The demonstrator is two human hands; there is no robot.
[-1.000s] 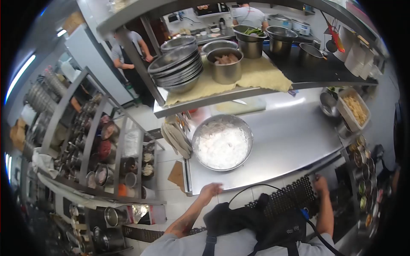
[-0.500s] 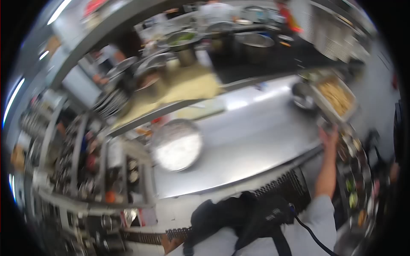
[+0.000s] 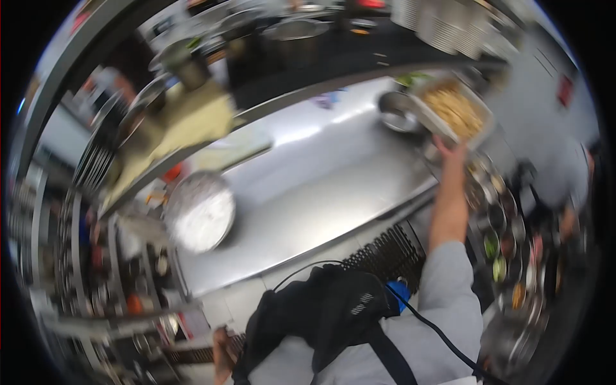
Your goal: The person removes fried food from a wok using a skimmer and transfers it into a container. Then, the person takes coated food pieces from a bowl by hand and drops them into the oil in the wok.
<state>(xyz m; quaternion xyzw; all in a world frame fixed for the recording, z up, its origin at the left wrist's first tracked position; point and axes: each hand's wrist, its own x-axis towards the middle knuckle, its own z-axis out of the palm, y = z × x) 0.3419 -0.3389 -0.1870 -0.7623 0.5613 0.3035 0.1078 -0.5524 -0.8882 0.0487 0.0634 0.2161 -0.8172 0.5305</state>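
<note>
at the right end of the steel tabletop, reached with the right hand to the near rim of a pale tub of yellowish pieces; could not tell whether gripping or only touching. held the left hand low beside the body, well apart from the tabletop; could not tell how wide. saw a metal bowl just left of the tub, and a large bowl of white stuff near the left end.

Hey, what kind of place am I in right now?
Most likely a restaurant kitchen: there's a long steel counter with a big bowl of white stuff, pots on the shelf above, and tall stacks of white dishes.
</note>
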